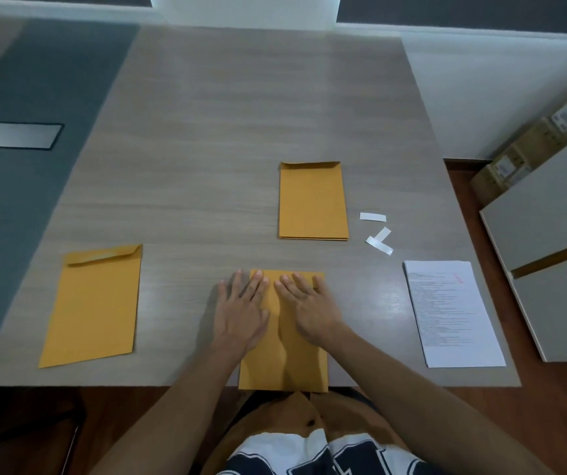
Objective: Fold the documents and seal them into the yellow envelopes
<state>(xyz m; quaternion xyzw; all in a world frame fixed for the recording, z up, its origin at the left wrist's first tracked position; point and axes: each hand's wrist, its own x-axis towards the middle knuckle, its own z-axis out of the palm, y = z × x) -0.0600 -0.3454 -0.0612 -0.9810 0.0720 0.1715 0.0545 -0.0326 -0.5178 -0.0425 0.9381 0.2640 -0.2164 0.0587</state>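
near envelope: thin, light, creasable, likely slides on surface | left hand, right hand: fingers flat, spread, pressing its far end | hold by edges | documents right of it

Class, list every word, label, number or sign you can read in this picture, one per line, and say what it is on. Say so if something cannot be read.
Printed documents: lines of black type, too small to read.
Same sheet, top corner: red handwriting, blurred, unreadable.
Cardboard boxes: white labels, too small to read.
Shirt: large dark characters, cut off, unreadable.
Yellow envelopes: no text.
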